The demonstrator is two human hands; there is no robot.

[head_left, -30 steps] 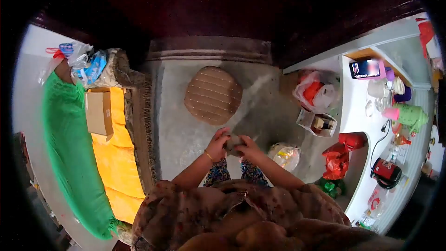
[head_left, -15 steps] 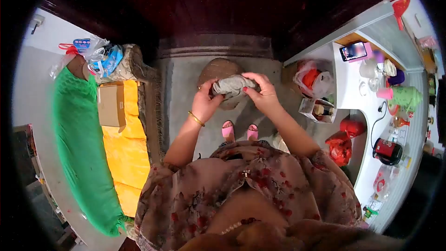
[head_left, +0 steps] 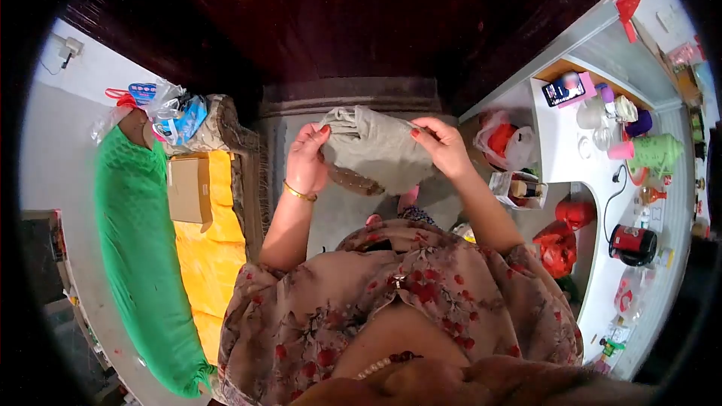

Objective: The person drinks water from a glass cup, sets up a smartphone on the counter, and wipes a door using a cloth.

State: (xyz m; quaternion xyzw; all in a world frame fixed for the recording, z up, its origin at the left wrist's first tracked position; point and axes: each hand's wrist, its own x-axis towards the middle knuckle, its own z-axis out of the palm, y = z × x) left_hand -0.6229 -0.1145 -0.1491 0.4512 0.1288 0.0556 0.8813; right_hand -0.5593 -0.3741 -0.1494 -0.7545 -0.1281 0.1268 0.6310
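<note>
A light grey-beige cloth (head_left: pixel 385 152) is stretched between my hands in front of my body, its left top part folded or rolled over. My left hand (head_left: pixel 307 159), with a gold bangle at the wrist, pinches its left edge. The right-hand edge is gripped between thumb and fingers of my right hand (head_left: pixel 445 149). Below the cloth, the rim of a brown speckled round thing (head_left: pixel 352 180) shows on the floor; the cloth hides most of it.
A sofa with a green cover (head_left: pixel 143 256), yellow cushions (head_left: pixel 207 271) and a cardboard box (head_left: pixel 188 189) stands left. On the right, a white counter (head_left: pixel 556 150) carries a phone (head_left: pixel 564 90), cups and a red-black kettle (head_left: pixel 632 245). Dark doors (head_left: pixel 353 22) are ahead.
The cloth was bunched up small between my hands and is now opened out wider. My hands have moved further apart. One foot has shifted, and the cloth covers more of the brown thing.
</note>
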